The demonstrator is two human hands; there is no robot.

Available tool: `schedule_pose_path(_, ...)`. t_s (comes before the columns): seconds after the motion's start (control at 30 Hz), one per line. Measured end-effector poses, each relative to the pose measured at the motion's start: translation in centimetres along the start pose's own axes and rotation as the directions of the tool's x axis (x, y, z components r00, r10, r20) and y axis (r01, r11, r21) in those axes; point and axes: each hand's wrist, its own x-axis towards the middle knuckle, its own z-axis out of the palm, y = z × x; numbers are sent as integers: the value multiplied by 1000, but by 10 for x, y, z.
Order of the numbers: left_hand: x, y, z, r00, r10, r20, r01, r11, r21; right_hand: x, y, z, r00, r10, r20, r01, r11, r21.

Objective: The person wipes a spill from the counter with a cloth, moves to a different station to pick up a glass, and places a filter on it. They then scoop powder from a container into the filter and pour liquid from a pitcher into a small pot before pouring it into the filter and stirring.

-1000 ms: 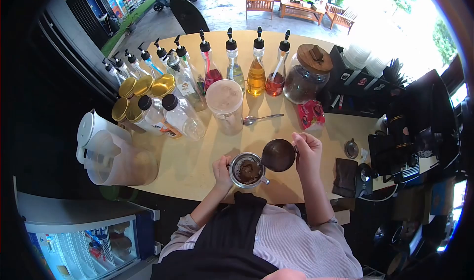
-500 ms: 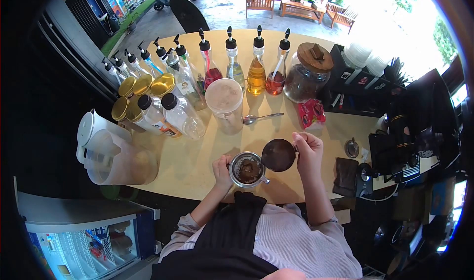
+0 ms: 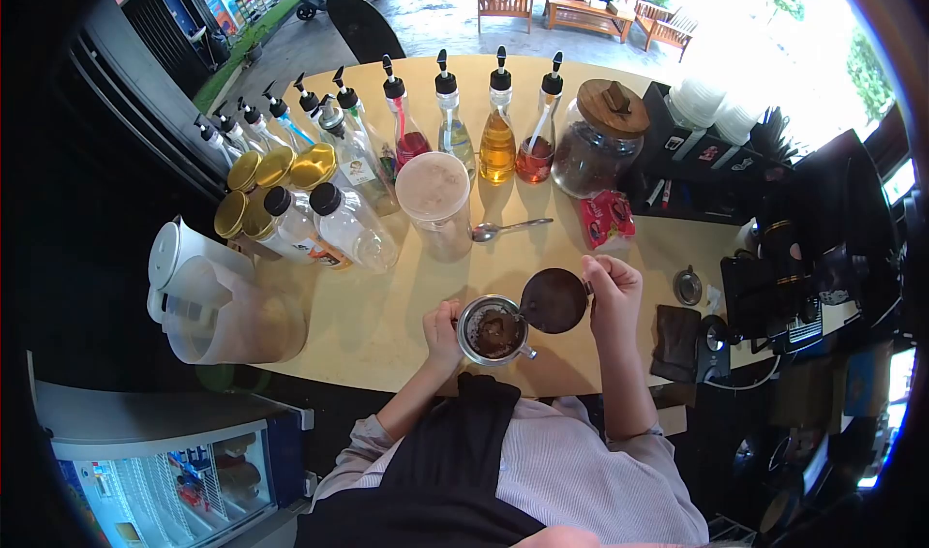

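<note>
My left hand point(image 3: 443, 333) is closed at the left side of a steel pitcher point(image 3: 524, 339), probably on its handle, which is hidden by the fingers. Brown powder or thick mixture point(image 3: 496, 333) lies inside the pitcher, with paler bits around it. My right hand point(image 3: 615, 292) grips a dark, round, cup-like vessel point(image 3: 555, 301) by its side handle. That vessel is tilted, its left edge right at the pitcher's upper right rim. A metal spoon point(image 3: 513, 227) rests on the table behind them, beside a tall clear canister point(image 3: 443, 229) with a pale lid.
Pump-topped syrup bottles point(image 3: 497, 147) line the back. A wooden-lidded glass jar point(image 3: 597, 151) and a red packet point(image 3: 608, 221) stand right of them. At left are gold-lidded jars point(image 3: 314, 165), clear bottles point(image 3: 360, 238) and plastic jugs point(image 3: 227, 306). A dark cloth point(image 3: 677, 343) lies at right.
The pitcher and the dark vessel have shifted slightly right in view, with both hands. The brown contents look rounder and more heaped. The rest of the scene has moved slightly left with the camera.
</note>
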Motion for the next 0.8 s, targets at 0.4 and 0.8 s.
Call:
schedule_pose_path(0.4, 1, -2, 0, 999, 49, -11, -49, 999, 6, -2, -6, 4, 1000, 8, 1, -9, 1000, 8)
schedule_pose_path(0.8, 1, -5, -3, 999, 40, -1, -40, 999, 2, -3, -9, 1, 1000, 23, 15, -23, 1000, 4)
